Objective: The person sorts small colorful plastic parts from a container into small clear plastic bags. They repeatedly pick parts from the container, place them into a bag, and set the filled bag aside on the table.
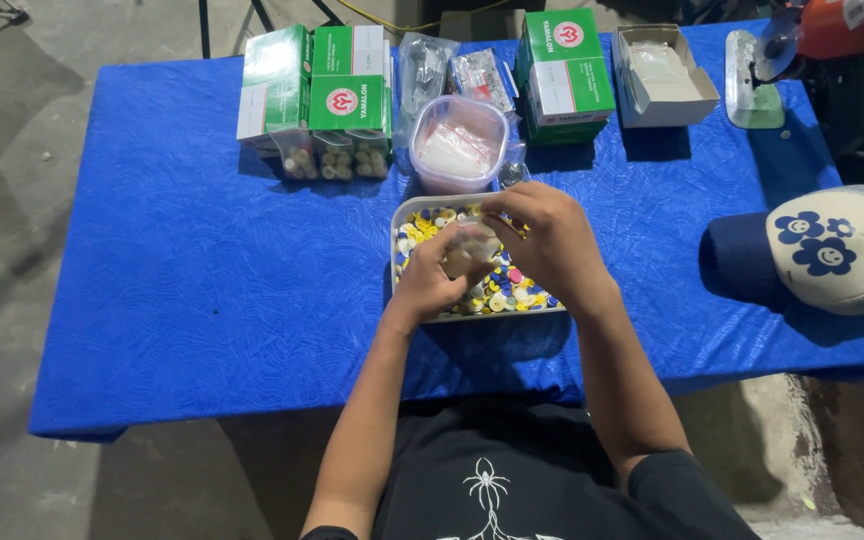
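A shallow grey tray (401, 215) full of several small coloured round pieces, yellow, white, blue and pink, sits mid-table. Both my hands hover over it. My left hand (432, 280) and my right hand (544, 240) together hold a small clear plastic bag (469, 250) above the tray; the bag looks partly filled, though it is blurred. My right fingers pinch near the bag's upper edge.
Blue cloth covers the table (202, 280). Behind the tray stand a clear tub with a pink rim (457, 145), green-and-white boxes (317, 85) (564, 75), clear packets (427, 65) and an open white box (664, 75). A navy-and-cream cap (822, 250) lies at the right.
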